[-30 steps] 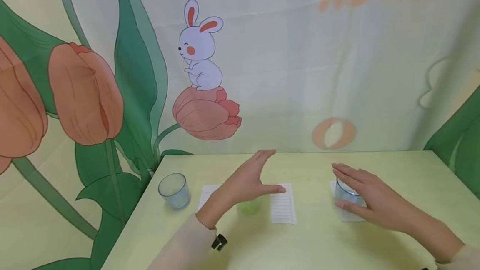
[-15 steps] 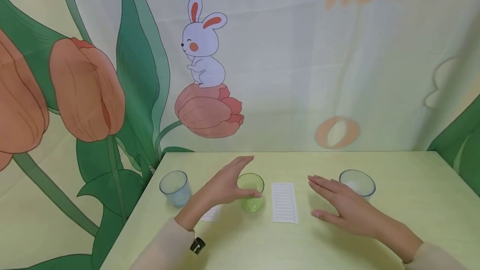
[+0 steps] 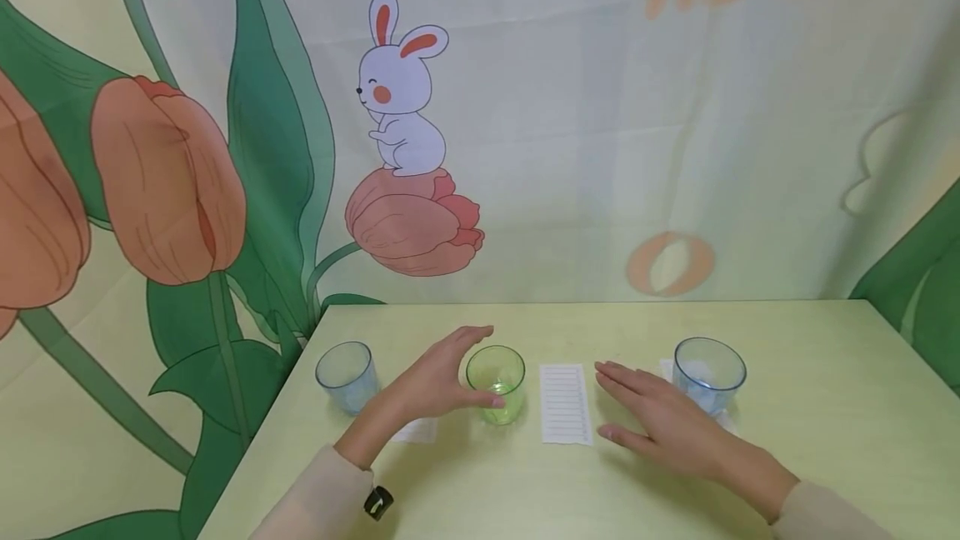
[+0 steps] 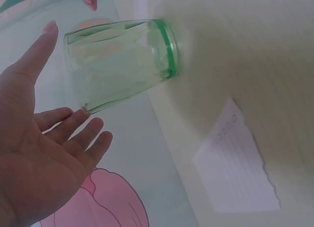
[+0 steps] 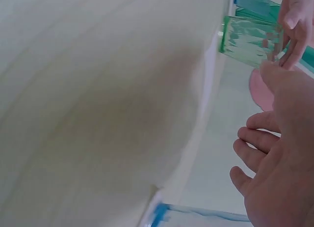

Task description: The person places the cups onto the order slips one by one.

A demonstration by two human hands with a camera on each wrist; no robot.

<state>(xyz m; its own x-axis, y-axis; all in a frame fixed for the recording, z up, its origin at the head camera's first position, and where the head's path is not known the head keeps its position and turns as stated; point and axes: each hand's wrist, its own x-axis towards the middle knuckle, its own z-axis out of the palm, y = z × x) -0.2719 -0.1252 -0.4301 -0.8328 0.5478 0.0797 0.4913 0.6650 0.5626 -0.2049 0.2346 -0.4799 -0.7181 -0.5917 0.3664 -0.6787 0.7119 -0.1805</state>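
Note:
A green glass [image 3: 497,386] stands upright on the table, with my left hand [image 3: 437,377] spread at its left side. The thumb reaches in front of the glass in the head view, and the fingers extend behind it to the left. In the left wrist view a fingertip lies close to the rim of the green glass [image 4: 117,65]; I cannot tell if they touch. My right hand [image 3: 667,423] hovers with straight fingers between a lined paper slip [image 3: 566,404] and a clear bluish glass [image 3: 709,373]. It holds nothing, and its wrist side partly covers the paper under that glass.
Another light blue glass [image 3: 348,377] stands at the table's left side. A second paper slip [image 3: 415,430] lies partly hidden beneath my left hand. The pale yellow table [image 3: 840,407] ends at a printed curtain [image 3: 555,148] behind.
My left hand has moved left and down, uncovering the green glass. My right hand has moved left, away from in front of the bluish glass. The glasses stay in place.

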